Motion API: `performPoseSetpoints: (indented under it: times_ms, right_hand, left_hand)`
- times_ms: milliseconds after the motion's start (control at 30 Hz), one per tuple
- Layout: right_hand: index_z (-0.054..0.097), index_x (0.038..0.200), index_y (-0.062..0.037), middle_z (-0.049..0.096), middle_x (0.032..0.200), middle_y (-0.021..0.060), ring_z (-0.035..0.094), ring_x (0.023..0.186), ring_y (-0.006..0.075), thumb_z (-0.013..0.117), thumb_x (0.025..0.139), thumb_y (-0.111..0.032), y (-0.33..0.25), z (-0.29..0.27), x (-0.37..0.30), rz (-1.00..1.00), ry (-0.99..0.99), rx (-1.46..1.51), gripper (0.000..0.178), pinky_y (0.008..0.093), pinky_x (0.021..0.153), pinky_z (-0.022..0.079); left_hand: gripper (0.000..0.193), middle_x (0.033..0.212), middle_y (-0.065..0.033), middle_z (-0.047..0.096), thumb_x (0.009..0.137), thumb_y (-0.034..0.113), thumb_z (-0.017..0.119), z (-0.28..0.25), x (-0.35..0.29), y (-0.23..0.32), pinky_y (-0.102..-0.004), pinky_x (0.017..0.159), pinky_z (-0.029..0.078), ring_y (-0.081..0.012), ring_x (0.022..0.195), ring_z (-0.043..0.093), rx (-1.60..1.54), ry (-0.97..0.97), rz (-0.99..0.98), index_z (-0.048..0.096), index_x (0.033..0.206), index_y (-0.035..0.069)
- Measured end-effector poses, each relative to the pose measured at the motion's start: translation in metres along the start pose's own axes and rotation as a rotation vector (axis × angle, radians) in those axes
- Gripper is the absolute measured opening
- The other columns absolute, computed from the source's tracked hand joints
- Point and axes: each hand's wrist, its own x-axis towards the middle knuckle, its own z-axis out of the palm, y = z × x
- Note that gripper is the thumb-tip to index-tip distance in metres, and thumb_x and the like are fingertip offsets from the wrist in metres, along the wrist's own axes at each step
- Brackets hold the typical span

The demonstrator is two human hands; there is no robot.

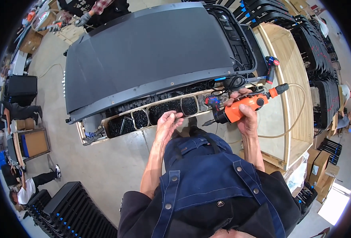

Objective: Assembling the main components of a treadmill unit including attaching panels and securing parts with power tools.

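Note:
My right hand [247, 118] is wrapped round an orange power screwdriver [245, 108] with a black nose and bit pointing lower left. A pale hose [302, 113] loops near its rear end. My left hand [169, 123] is pinched closed over the front edge of a wooden parts tray [155, 127]; small dark bits seem to show at its fingertips, too small to name. Compartments in the tray hold heaps of small black screw-like parts [165, 111]. Beyond it lies a large dark grey panel [151, 47] with a black frame at its right end.
A blue and black cordless driver [213, 102] rests at the tray's right end. Another red and blue driver [270, 69] hangs beside a wooden crate [298, 87] on the right. Grey gloves [92, 137] lie at the tray's left end. Across the panel stands a gloved co-worker [84, 19]. Stacked black frames [70, 210] stand lower left.

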Motion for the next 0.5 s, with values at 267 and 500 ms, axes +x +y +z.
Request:
performPoseSetpoints:
  times_ms: [267,500]
  right_hand:
    - [0.053,0.129,-0.0078,0.063,0.117,0.0129,0.067,0.099,0.0258,0.071,0.085,-0.013,-0.008,-0.012,0.041,-0.003,-0.059,0.144,0.048,0.0497,0.1,0.052]
    - [0.05,0.13,-0.0063,0.063,0.118,0.0138,0.068,0.099,0.0256,0.071,0.086,-0.012,-0.014,-0.045,0.069,-0.005,-0.029,0.243,0.048,0.0497,0.1,0.053]
  left_hand:
    - [0.033,0.092,-0.0058,0.066,0.1,0.025,0.068,0.079,-0.002,-0.007,-0.0238,0.061,0.047,-0.0118,0.071,0.058,0.018,-0.044,-0.022,0.062,0.122,0.002]
    - [0.024,0.098,-0.008,0.064,0.099,0.019,0.069,0.13,0.015,-0.022,-0.0234,0.063,0.044,-0.0111,0.077,0.053,-0.217,-0.094,-0.089,0.062,0.115,0.003]
